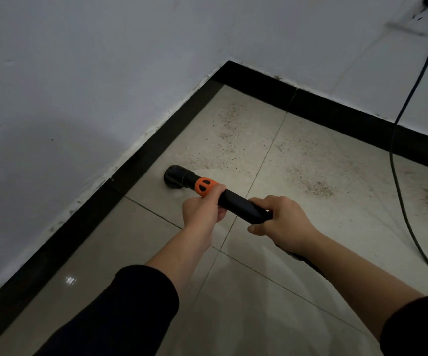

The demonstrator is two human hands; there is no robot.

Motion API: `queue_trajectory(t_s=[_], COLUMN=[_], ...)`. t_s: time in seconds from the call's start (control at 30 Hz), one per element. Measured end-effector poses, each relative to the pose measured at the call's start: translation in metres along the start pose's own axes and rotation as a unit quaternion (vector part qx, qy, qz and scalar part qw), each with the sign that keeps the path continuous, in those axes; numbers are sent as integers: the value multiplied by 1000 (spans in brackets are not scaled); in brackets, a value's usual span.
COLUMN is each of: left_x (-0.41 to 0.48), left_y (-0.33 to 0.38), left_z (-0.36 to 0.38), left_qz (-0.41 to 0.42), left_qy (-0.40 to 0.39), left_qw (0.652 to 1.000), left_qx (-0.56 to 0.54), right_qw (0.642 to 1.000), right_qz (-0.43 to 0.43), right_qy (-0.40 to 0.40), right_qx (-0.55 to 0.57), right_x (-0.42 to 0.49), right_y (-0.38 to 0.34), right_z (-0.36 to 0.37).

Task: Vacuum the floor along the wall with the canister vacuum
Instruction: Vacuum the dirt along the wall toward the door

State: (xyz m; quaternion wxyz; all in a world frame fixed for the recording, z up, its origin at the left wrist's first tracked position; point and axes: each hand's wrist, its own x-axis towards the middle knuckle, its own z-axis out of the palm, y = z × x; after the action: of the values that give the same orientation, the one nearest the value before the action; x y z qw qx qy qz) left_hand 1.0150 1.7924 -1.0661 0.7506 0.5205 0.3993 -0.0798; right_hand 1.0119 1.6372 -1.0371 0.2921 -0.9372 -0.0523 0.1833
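While my left grip (204,210) and right grip (282,222) both clasp the wand (236,202), grit (318,187) and a cable (397,187) lie beyond

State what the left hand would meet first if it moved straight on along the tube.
Probably the orange collar, right ahead of the left hand on the tube; then the black nozzle and the skirting board. Depth is uncertain.

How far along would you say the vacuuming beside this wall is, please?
Seemingly done: the near tiles by the baseboard look free of grit. In hand: the left hand and right hand grip the wand, its nozzle on the floor beside the baseboard. Left: brown specks toward the corner and a gritty patch nearer the power cord.
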Motion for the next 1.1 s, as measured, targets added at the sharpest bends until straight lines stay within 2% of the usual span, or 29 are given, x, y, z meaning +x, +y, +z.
queue_trajectory(t_s=[0.57,0.73,0.93,1.1], left_x=[13,14,18,27], left_y=[5,3,5,11], left_z=[-41,-38,-37,-28], left_qz=[39,32,38,31], left_qy=[64,59,12,34], left_qw=[997,998,999,999], left_qx=[-1,-8,0,-9], right_qw=[997,996,989,987], right_qz=[-67,-79,-100,-101], right_qy=[-13,18,67,81], right_qx=[-27,-45,-84,-95], right_x=[14,10,11,18], right_y=[-32,-28,-24,-25], right_z=[33,37,46,46])
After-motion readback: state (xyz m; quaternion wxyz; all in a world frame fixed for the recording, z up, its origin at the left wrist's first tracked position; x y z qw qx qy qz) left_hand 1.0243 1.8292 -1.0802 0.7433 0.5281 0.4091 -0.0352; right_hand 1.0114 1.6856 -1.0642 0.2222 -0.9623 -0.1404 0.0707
